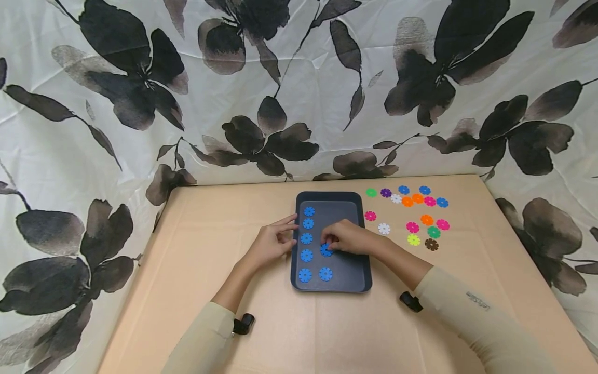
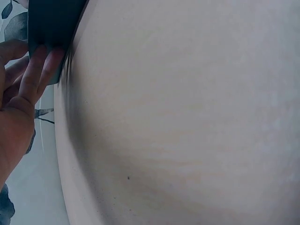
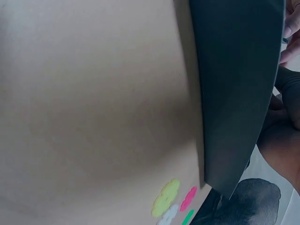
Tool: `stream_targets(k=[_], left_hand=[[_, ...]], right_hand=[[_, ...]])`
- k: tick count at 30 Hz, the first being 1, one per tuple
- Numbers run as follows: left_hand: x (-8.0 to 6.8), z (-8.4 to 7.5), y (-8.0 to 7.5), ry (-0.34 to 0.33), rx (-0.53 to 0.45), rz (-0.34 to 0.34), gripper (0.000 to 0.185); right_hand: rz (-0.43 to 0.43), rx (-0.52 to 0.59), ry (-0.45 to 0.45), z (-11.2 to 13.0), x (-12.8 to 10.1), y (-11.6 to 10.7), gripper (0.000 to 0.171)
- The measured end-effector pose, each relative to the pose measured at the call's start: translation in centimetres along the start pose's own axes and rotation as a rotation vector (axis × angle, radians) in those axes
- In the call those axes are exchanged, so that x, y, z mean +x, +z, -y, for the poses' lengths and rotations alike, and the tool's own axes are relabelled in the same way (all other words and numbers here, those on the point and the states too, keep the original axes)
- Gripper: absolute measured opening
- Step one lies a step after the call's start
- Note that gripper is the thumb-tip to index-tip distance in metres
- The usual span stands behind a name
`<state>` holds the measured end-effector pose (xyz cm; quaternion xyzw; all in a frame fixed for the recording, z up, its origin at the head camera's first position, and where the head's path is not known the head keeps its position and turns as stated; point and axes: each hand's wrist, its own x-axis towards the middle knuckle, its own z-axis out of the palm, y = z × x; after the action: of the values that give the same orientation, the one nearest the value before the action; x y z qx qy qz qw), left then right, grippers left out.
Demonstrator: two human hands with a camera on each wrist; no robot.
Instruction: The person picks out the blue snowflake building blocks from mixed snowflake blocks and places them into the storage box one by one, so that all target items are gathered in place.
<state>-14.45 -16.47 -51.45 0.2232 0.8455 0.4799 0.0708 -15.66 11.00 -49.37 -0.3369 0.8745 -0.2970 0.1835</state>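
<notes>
A dark grey tray [image 1: 348, 270] lies on the table, holding flower-shaped blue interlocking discs with notched edges. Several form a column along its left side, topped by one blue disc [image 1: 309, 211]. A second column has a blue disc [image 1: 325, 274] near the front. Just behind that one, my right hand [image 1: 349, 237] pinches another blue disc [image 1: 326, 251] close over the tray floor, covering part of it. My left hand [image 1: 272, 240] rests against the tray's left edge. In the left wrist view, its fairly straight fingers [image 2: 33, 77] touch the tray's outer wall [image 2: 54, 28].
Right of the tray, loose discs in mixed colours lie on the table [image 1: 210, 218], among them a pink disc [image 1: 370, 215] near the tray's rim, a white disc [image 1: 384, 228] and a brown disc [image 1: 432, 244]. A floral cloth [image 1: 327, 104] hangs behind the table.
</notes>
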Motion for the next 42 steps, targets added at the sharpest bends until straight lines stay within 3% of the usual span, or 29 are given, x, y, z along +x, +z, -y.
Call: stream_targets(k=[42], left_hand=[[0.0, 0.0, 0.1, 0.009, 0.017, -0.008, 0.043]], right_hand=[[0.032, -0.046, 0.014, 0.3, -0.1, 1.0, 0.008]])
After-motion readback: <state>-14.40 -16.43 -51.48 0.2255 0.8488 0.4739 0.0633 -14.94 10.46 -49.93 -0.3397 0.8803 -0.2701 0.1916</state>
